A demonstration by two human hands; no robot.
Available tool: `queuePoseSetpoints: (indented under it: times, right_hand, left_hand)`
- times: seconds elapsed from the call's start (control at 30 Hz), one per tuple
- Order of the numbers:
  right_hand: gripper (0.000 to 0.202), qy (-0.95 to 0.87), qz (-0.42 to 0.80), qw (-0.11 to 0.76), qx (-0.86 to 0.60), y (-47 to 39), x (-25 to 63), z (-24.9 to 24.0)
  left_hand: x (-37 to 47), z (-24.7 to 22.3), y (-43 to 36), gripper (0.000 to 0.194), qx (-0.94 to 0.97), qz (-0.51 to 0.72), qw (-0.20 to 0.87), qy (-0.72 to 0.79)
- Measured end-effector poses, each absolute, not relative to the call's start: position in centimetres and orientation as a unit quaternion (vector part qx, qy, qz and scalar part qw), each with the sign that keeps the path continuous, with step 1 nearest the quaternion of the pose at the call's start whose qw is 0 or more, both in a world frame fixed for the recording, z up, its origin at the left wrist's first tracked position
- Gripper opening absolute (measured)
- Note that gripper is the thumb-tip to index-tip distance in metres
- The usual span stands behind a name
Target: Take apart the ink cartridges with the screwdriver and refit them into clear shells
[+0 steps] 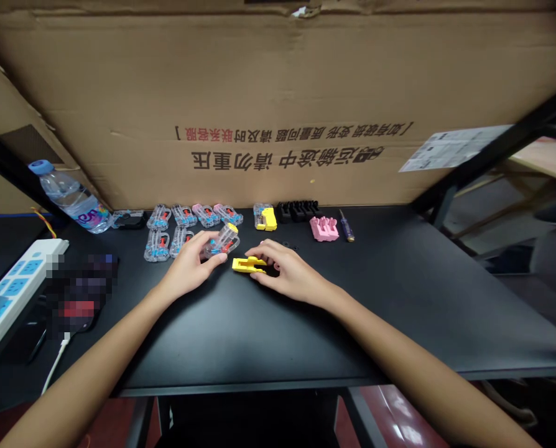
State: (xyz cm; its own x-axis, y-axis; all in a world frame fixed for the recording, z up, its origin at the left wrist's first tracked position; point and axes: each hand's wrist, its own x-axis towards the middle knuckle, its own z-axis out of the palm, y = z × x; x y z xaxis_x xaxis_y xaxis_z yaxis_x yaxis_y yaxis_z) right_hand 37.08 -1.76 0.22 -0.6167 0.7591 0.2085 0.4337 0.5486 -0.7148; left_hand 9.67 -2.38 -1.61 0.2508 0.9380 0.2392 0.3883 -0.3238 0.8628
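Between its thumb and fingers, my left hand grips a clear plastic toy water gun with blue and red parts inside and a yellow piece at its upper end. Just to the right, my right hand pinches a yellow plastic piece with a slot along it, held low over the table. The two held things are close but apart. Behind my left hand, several similar clear toys lie in two rows; some have pink ends. A clear toy with a yellow part lies beyond my right hand.
Black plastic pieces, a pink plastic piece and a small screwdriver lie along the back of the black table. At left are a water bottle, a white power strip and a pixelated phone-like object. Cardboard stands behind.
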Motion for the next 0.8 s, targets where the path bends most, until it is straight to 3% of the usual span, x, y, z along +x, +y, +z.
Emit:
queuePoseSetpoints:
  times: [0.13,0.33,0.5,0.8]
  right_hand:
    - [0.030,-0.814,0.320,0.319,-0.366,-1.7,37.0,0.4]
    - [0.028,-0.743,0.404,0.386,-0.368,-1.8,36.6,0.4]
    - [0.029,-0.714,0.431,0.395,-0.385,-2.0,36.6,0.3]
    - [0.034,-0.725,0.415,0.376,-0.401,-2.0,36.4,0.5]
  left_hand:
    - [10.3,-1.5,-2.6,0.034,0.634,0.417,0.477,0.445]
    - [11.1,-0.8,-3.1,0.046,0.548,0.413,0.585,0.433]
    - [11.6,-0.2,-3.4,0.052,0.503,0.419,0.627,0.423]
    - [11.4,0.0,-3.3,0.046,0.496,0.415,0.626,0.435]
